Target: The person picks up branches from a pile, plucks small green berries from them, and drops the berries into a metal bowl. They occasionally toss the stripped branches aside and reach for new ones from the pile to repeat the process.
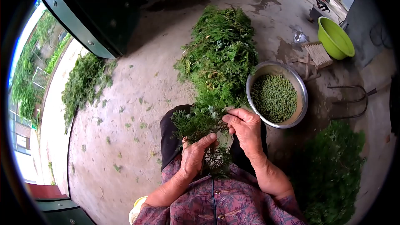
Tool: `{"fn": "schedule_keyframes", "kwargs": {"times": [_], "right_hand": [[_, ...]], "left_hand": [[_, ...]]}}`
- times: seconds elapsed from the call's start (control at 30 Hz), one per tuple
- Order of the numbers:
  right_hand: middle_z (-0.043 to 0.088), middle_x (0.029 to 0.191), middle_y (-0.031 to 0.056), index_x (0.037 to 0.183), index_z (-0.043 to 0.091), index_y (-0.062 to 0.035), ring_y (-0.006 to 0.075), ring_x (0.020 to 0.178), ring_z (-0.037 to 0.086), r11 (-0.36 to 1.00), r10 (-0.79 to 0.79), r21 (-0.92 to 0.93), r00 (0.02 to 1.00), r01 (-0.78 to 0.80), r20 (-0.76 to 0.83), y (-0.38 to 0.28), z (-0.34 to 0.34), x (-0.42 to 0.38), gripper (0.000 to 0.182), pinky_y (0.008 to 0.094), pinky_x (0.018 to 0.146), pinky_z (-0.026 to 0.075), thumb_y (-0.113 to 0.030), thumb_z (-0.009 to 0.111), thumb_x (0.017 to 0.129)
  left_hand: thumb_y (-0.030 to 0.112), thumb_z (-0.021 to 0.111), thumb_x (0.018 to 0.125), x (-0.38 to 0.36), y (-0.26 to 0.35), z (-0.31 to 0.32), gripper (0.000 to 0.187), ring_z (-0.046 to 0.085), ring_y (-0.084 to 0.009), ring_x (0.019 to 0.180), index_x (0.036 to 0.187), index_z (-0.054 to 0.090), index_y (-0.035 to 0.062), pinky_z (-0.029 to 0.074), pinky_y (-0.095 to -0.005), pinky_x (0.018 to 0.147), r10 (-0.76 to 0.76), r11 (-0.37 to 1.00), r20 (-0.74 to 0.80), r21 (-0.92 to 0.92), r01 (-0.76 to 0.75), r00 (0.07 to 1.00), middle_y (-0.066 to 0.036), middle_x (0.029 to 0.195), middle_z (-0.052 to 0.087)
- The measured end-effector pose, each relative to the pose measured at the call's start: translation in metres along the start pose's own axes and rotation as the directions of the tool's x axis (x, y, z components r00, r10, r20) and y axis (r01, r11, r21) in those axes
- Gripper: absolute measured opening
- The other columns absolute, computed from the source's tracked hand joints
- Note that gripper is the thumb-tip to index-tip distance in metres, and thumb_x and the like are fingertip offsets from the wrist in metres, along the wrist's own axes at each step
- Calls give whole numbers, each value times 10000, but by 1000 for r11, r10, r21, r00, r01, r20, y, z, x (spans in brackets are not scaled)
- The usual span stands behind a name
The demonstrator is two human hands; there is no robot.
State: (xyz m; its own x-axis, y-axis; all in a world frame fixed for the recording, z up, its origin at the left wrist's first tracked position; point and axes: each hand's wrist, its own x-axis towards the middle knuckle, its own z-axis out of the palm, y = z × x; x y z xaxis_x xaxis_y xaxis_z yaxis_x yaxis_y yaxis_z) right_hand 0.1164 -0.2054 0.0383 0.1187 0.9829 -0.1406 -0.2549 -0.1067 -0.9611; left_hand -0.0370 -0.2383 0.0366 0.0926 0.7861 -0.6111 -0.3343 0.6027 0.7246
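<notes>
My left hand [194,156] is closed around a leafy arborvitae branch [192,126], held over my lap. A few pale bluish-green cones [211,110] show near the branch's upper end. At the branch's right edge, my right hand [246,130] pinches with thumb and forefinger; what exactly lies between the fingertips is hidden. To the right of that hand, a metal basin [305,96] holds many small round green cones [274,98]. Right ahead of my knees lies a long heap of cut arborvitae branches [223,46], some bearing cones.
More greenery lies at the left [83,85] and lower right [333,166]. Leaf scraps dot the concrete floor [137,79]. Beyond the basin are a small woven stool [318,54], a lime-green tub [336,37] and a curved metal frame [360,100]. An open door [83,25] stands upper left.
</notes>
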Motion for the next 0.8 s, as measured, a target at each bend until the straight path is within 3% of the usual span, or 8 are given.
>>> {"fn": "schedule_keyframes", "kwargs": {"times": [0.17,0.3,0.4,0.47,0.57,0.7,0.77,0.8], "right_hand": [[588,698,51,904,571,-21,86,448,462,821,73,569,997,-46,-25,-8,-21,14,120,213,401,350,-126,601,854],[569,747,71,957,518,-45,104,556,496,867,16,493,993,-72,117,-12,-13,8,143,214,444,365,-124,586,859],[481,806,21,1039,537,-47,83,599,457,988,-146,73,982,138,117,-2,-4,2,280,208,508,402,-84,670,795],[468,817,27,1089,560,-78,104,631,449,805,-394,-416,905,423,159,1,8,1,348,225,544,426,-75,694,768],[494,827,77,1109,565,-80,183,676,517,600,-476,-610,844,518,247,7,12,3,391,284,590,446,-30,691,743],[516,731,44,1073,573,-54,139,604,508,640,-583,-453,777,620,238,18,3,12,295,252,522,423,-17,637,788],[509,686,0,987,581,-39,72,523,455,992,-3,123,999,-3,54,9,-3,7,146,195,440,365,-47,590,841],[507,685,-24,953,562,-44,23,487,404,964,-47,260,999,51,-20,6,-10,15,79,154,398,313,-83,539,888]], "left_hand": [[203,694,782,1,-6,-3,243,556,-136,667,910,629,7,466,-260,625,22,998,-51,53,-19,998,-54,790,626],[164,673,796,5,-8,-3,208,553,-130,653,910,614,1,459,-273,614,78,984,-80,164,-64,994,-48,781,630],[138,672,797,6,-12,-1,215,569,-139,659,937,606,-11,475,-275,600,87,986,-59,146,-78,994,-56,798,633],[97,668,794,4,-12,2,226,585,-145,667,975,598,-19,492,-266,590,74,993,-46,96,-70,996,-69,822,635],[91,666,794,-2,-9,7,227,584,-139,668,984,601,-15,494,-261,598,200,969,-9,149,-197,980,-72,830,635],[63,665,787,-4,-3,4,230,587,-144,662,991,596,-16,491,-254,597,93,983,-18,157,-89,995,-69,839,634],[132,681,785,1,-6,-9,234,581,-146,673,975,618,10,484,-264,619,-16,981,-27,194,21,1000,-60,804,634],[166,689,784,4,-10,-14,240,579,-147,678,967,629,23,481,-269,629,-71,974,-33,212,77,997,-55,786,634]]}}
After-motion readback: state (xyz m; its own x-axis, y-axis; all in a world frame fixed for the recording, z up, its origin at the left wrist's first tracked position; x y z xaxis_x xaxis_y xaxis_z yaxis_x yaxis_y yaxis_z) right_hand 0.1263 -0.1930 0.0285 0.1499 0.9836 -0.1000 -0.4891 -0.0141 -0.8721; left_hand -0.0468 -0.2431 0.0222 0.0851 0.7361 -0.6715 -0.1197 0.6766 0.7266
